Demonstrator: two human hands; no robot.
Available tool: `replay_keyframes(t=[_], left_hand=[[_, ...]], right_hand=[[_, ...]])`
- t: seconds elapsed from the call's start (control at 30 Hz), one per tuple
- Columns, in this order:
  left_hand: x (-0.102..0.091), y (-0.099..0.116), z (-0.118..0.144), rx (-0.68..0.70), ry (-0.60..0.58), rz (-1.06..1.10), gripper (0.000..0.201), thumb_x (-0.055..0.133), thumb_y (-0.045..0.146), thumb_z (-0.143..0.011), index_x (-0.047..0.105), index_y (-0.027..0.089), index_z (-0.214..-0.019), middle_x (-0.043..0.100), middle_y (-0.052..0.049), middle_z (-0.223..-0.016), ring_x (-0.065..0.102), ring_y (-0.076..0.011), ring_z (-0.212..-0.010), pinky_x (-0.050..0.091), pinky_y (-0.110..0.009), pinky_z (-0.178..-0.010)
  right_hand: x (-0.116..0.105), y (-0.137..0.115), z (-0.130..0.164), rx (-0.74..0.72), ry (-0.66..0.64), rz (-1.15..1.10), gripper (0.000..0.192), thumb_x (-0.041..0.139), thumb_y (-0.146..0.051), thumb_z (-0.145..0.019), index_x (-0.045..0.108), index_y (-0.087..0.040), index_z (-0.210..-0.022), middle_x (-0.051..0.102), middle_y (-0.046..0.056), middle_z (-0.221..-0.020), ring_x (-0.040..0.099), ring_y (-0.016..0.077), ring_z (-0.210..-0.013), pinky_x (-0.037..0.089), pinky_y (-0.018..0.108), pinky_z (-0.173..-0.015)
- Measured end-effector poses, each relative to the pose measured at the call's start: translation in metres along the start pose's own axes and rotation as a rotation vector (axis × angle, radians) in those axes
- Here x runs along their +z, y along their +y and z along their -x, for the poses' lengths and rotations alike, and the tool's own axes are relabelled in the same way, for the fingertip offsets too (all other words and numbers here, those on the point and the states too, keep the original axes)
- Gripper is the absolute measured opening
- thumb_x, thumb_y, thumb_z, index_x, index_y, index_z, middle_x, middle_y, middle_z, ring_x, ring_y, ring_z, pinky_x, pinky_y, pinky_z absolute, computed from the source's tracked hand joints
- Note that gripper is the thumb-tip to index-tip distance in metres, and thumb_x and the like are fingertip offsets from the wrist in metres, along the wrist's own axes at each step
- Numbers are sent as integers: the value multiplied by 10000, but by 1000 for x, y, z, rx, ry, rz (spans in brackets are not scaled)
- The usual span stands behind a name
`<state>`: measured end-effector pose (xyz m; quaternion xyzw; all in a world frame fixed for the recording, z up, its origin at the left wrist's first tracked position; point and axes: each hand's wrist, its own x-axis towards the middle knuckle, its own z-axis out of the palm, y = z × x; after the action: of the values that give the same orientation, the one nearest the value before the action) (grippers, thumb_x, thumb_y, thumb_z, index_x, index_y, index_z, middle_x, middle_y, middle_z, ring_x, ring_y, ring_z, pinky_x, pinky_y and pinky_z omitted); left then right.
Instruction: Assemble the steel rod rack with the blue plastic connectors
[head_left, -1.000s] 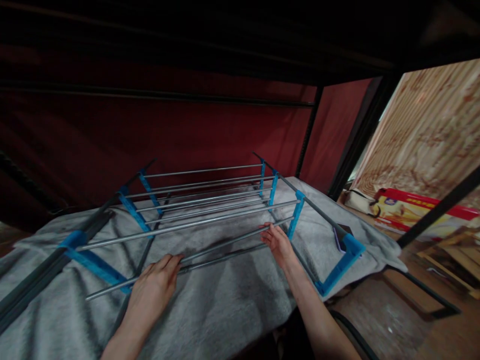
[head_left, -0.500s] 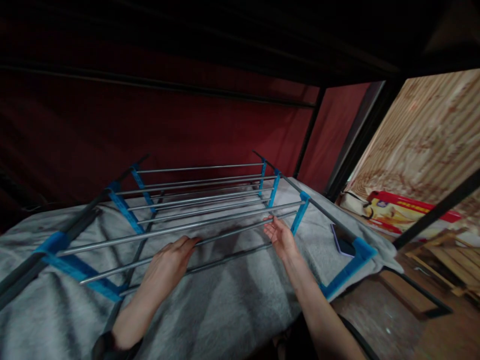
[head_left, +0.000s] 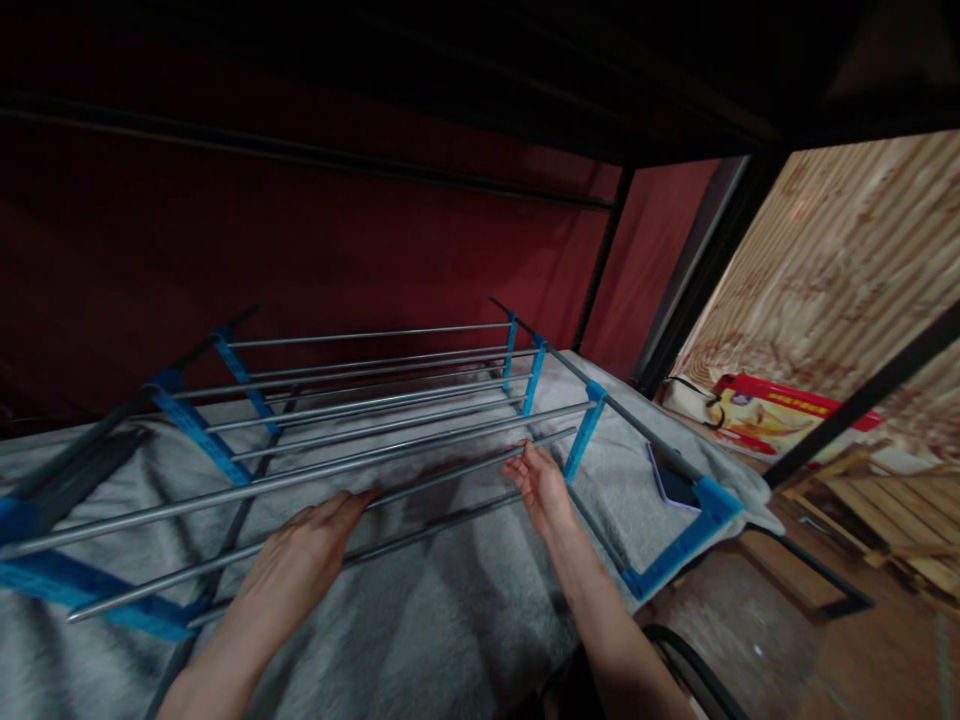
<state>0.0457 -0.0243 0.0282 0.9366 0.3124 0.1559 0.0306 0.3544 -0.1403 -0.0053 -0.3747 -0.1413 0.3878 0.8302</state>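
Observation:
A rack frame of dark tubes, blue plastic brackets (head_left: 541, 375) and several grey metal rods lies on a grey blanket (head_left: 465, 620). My left hand (head_left: 311, 545) is closed over a loose metal rod (head_left: 442, 474), palm down, near its middle. Toward the rod's right end, my right hand (head_left: 538, 482) pinches it between thumb and finger, the other fingers loosely spread. That right end shows free, just short of a blue bracket (head_left: 583, 440). On the left, the rod's end sticks out over another blue bracket (head_left: 97, 590). The fingertips of my left hand are hidden.
A phone (head_left: 673, 478) lies on the blanket beyond the right side tube. Dark metal bed posts (head_left: 701, 270) and a low dark overhead surface enclose the space. To the right are a red and yellow box (head_left: 780, 415) and a wooden slatted piece (head_left: 892, 510) on the floor.
The view has shifted, so the rack sits further left. Both hands still hold the rod, whose right end now shows clearly. The left side of the frame stands further out to the left.

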Motion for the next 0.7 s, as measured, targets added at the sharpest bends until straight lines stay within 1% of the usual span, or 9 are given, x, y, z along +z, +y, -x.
replay_keyframes(t=[0.07, 0.17, 0.3, 0.43, 0.6, 0.7], left_hand=[[-2, 0, 2, -4, -14, 7, 538, 312, 135, -919, 648, 215, -1332, 721, -92, -1233, 715, -248, -1068, 565, -401, -932], [-4, 6, 2, -12, -22, -1, 586, 311, 92, -875, 650, 218, -1336, 716, -93, -1268, 705, -249, -1126, 564, -402, -957], [-3, 15, 0, -46, -22, -32, 637, 316, 53, -833, 653, 220, -1346, 709, -109, -1295, 705, -263, -1139, 565, -428, -966], [-5, 17, -1, -36, -17, -15, 608, 331, 77, -844, 663, 225, -1332, 722, -108, -1269, 723, -266, -1082, 576, -424, -933], [-10, 21, -3, -40, -50, -51, 623, 288, 71, -862, 667, 217, -1335, 712, -118, -1286, 724, -279, -1071, 572, -425, -916], [-9, 22, -4, -37, -54, -69, 616, 279, 76, -887, 657, 208, -1355, 719, -123, -1259, 718, -284, -1074, 562, -416, -921]], right_hand=[[1, 0, 3, -9, -11, -2, 300, 860, -446, -745, 677, -234, -855, 717, -13, -756, 686, 139, -664, 618, 276, -651], [0, -3, 6, -19, -8, -2, 305, 875, -436, -721, 687, -232, -848, 716, -13, -753, 679, 137, -661, 621, 279, -654], [-2, -7, 8, -34, -2, 1, 289, 867, -418, -731, 691, -225, -854, 729, 6, -799, 677, 138, -671, 617, 277, -655], [-2, -7, 11, -44, 4, 10, 262, 839, -415, -765, 689, -224, -864, 733, 11, -816, 678, 139, -671, 612, 279, -658], [0, -5, 12, -68, 36, -6, 235, 833, -399, -766, 682, -238, -844, 734, -2, -804, 666, 131, -652, 597, 267, -633], [0, -5, 12, -74, 48, -9, 225, 828, -393, -766, 680, -242, -841, 731, -6, -792, 660, 132, -654, 590, 270, -637]])
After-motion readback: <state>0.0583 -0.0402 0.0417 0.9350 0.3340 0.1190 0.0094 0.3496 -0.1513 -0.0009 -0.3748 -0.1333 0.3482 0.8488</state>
